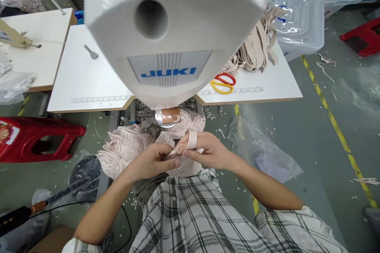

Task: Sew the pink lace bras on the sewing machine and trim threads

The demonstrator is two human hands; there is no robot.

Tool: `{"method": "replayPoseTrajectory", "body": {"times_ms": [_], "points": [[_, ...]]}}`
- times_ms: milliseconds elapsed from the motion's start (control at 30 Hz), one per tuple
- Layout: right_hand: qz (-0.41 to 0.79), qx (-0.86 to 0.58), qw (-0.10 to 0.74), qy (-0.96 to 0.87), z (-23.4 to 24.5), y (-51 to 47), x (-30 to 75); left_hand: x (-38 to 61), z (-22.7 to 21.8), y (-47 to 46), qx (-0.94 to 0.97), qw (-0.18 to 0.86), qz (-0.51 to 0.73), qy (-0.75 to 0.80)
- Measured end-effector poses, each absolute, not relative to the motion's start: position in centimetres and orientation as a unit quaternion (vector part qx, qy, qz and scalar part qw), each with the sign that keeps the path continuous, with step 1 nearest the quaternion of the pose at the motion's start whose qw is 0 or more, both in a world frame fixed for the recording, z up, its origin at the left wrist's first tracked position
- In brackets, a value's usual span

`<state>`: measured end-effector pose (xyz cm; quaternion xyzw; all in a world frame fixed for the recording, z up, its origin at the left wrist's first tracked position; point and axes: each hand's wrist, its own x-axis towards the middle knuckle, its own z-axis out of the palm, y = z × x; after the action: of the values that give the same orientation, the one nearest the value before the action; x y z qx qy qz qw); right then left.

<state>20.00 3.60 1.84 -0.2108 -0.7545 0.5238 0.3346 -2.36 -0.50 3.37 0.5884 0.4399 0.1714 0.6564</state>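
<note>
Both hands meet just below the head of a white JUKI sewing machine (pixel 169 35). My left hand (pixel 154 161) is closed, pinching the end of a beige elastic strap (pixel 191 139). My right hand (pixel 208 151) is closed too, with the strap looped over its fingers. A pale pink lace garment (pixel 124 148) lies bunched under and to the left of the hands, spilling off the machine bed. The needle area is hidden behind the machine head.
A white table (pixel 89 83) with a printed ruler carries a heap of beige straps (pixel 252 49) and red and yellow scissors (pixel 222 82). Clear plastic bins (pixel 299 19) stand at the right. A red stool (pixel 38 138) sits at the left, plastic bags (pixel 264 150) on the floor.
</note>
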Motion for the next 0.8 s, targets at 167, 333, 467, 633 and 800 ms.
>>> {"method": "replayPoseTrajectory", "body": {"times_ms": [167, 333, 467, 633, 800], "points": [[0.533, -0.229, 0.381, -0.72, 2.2, 3.8, 19.4, -1.4, 3.1, -0.9, 0.622, 0.514, 0.358, 0.47], [0.605, -0.304, 0.384, -0.628, 3.2, 5.1, 18.5, 0.7, 1.2, -2.4, 0.643, 0.365, 0.419, 0.526], [0.64, -0.352, 0.325, -0.601, 3.5, 6.8, 18.8, 0.5, 0.9, -1.7, 0.71, 0.27, 0.375, 0.531], [0.664, -0.394, 0.345, -0.533, 2.9, 9.3, 19.9, -1.3, 3.2, 0.7, 0.754, 0.218, 0.323, 0.53], [0.573, -0.423, 0.337, -0.616, 2.4, 12.0, 19.1, -1.6, 5.1, 1.7, 0.703, 0.301, 0.299, 0.571]]}}
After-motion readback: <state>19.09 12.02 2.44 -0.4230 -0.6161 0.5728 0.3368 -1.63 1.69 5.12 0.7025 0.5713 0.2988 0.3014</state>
